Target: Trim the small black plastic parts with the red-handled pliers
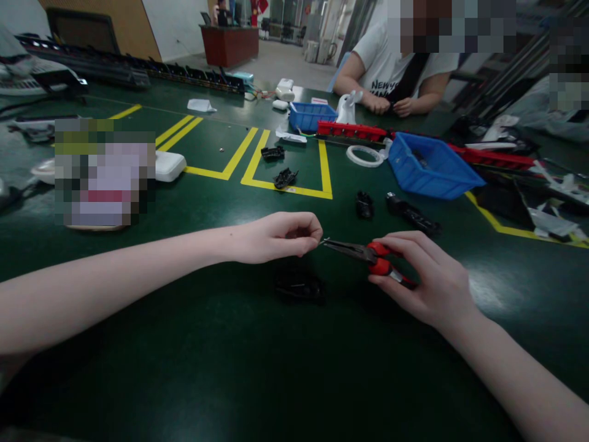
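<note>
Red-handled pliers (368,255) clasped in right hand (432,282), nose pointing left, tip meeting left hand (280,236), fingertips pinched on something too small to identify.

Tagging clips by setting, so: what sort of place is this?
Probably a workshop or small assembly floor: a large dark green worktable marked with yellow tape lines, blue plastic bins beside scattered black plastic parts, and red-handled needle-nose pliers in the right hand.
</note>
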`<action>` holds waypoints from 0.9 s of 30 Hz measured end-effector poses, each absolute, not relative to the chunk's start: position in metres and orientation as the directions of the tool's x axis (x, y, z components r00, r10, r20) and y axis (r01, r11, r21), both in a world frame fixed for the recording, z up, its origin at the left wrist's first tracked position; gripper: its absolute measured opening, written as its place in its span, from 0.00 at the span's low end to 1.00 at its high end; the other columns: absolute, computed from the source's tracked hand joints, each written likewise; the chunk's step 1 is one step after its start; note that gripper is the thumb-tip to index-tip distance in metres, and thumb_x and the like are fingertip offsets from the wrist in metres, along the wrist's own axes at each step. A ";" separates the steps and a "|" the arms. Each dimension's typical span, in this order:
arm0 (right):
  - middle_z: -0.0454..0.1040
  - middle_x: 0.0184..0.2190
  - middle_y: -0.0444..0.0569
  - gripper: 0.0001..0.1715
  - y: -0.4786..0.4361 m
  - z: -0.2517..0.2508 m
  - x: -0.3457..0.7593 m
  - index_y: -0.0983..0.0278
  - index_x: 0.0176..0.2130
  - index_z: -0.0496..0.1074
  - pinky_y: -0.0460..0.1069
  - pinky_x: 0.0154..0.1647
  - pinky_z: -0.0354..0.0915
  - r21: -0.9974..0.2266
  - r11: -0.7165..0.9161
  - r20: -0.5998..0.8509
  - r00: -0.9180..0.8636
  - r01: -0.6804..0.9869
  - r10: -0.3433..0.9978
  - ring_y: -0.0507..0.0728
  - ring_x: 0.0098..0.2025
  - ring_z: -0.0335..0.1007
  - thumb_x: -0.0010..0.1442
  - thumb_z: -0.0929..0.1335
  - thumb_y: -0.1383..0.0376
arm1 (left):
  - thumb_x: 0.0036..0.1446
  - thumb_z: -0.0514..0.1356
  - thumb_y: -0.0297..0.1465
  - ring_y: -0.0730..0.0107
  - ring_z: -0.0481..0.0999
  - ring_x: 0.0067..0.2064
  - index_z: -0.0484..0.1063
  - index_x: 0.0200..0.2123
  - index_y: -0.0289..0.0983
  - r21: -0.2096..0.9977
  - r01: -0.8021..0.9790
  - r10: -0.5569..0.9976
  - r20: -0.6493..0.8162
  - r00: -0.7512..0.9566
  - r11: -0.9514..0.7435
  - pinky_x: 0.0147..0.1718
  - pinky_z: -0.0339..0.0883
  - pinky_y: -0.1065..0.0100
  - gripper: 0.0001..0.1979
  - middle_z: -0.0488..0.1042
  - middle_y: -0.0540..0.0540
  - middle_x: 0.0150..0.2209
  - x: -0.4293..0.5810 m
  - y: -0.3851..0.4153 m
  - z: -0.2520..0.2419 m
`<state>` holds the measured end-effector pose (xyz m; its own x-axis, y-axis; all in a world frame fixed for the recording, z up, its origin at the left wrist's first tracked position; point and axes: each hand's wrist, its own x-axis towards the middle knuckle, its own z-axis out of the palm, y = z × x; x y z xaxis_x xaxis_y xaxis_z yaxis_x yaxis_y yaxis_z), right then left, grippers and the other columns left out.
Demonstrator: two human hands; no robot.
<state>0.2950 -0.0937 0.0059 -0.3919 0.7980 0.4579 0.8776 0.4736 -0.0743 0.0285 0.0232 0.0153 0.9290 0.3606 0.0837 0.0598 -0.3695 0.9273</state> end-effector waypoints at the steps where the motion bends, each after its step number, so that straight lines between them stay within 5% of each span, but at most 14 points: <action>1: 0.71 0.45 0.57 0.21 -0.094 0.006 0.295 0.61 0.52 0.66 0.56 0.40 0.70 -0.076 0.477 0.456 -0.395 0.876 0.798 0.63 0.44 0.73 0.61 0.68 0.57 | 0.64 0.53 0.31 0.74 0.63 0.32 0.64 0.38 0.35 0.929 0.057 0.361 0.085 0.929 -0.365 0.31 0.60 0.70 0.05 0.64 0.51 0.31 0.028 0.023 0.015; 27: 0.73 0.41 0.54 0.19 -0.094 0.007 0.293 0.61 0.49 0.69 0.53 0.34 0.70 -0.105 0.476 0.438 -0.389 0.873 0.811 0.60 0.39 0.73 0.60 0.68 0.56 | 0.62 0.54 0.32 0.72 0.64 0.35 0.65 0.37 0.35 0.862 0.093 0.358 0.106 0.928 -0.498 0.36 0.62 0.68 0.05 0.66 0.48 0.34 0.027 0.025 0.013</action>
<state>0.2932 -0.0942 0.0074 -0.3894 0.8105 0.4375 0.8730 0.4763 -0.1053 0.0270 0.0248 0.0126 0.9278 0.3575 0.1064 0.0931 -0.4982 0.8621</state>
